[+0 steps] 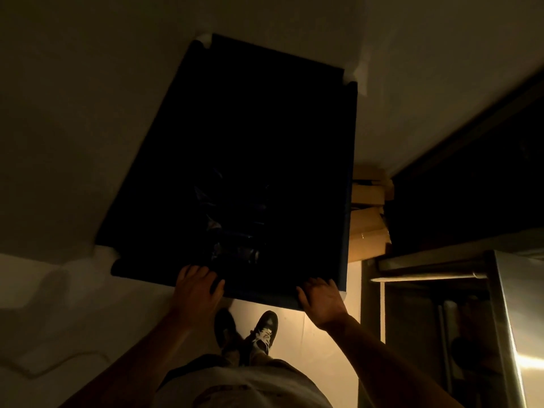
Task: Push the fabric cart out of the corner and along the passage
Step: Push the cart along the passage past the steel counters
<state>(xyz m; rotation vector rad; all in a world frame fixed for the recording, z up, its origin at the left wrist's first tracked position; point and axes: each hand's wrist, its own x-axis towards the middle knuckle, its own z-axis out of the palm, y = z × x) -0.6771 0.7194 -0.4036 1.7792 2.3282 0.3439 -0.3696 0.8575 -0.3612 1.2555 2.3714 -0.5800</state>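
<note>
A large dark fabric cart (164, 160) fills the middle of the head view, seen from above, its far end close to two pale walls that meet in a corner. Its inside is almost black, with a crumpled shiny dark bag (232, 231) faintly visible near my end. My left hand (195, 290) grips the near rim toward its left corner, fingers curled over the edge. My right hand (321, 301) holds the same rim close to the right corner. My two feet stand just behind the cart.
Stacked cardboard boxes (368, 219) sit against the cart's right side. A stainless steel table or unit (512, 319) stands at the right with a dark opening (471, 178) behind it. A cable (59, 363) lies on the pale floor at lower left.
</note>
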